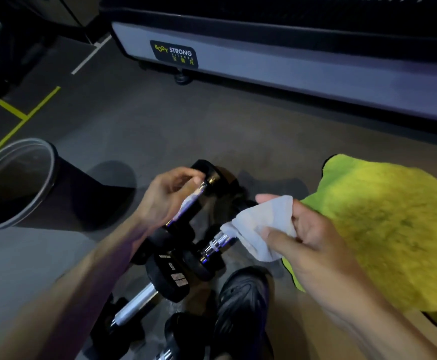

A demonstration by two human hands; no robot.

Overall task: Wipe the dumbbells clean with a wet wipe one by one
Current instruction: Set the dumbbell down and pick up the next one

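My left hand (168, 196) grips the chrome handle of a black dumbbell (207, 179) and holds it tilted above the floor. My right hand (313, 240) pinches a crumpled white wet wipe (261, 224) just to the right of it, the wipe hanging over the handle of a second dumbbell (216, 245) lying on the floor. More black dumbbells lie below: one marked with a 9 (173, 275) and another at the bottom edge (183, 336).
A round dark bin (17, 183) stands open at the left. A yellow-green fluffy cloth (383, 229) lies at the right. A black shoe (243, 302) is beside the dumbbells. A grey machine base (290, 66) runs along the back, with yellow floor tape (22, 118) at far left.
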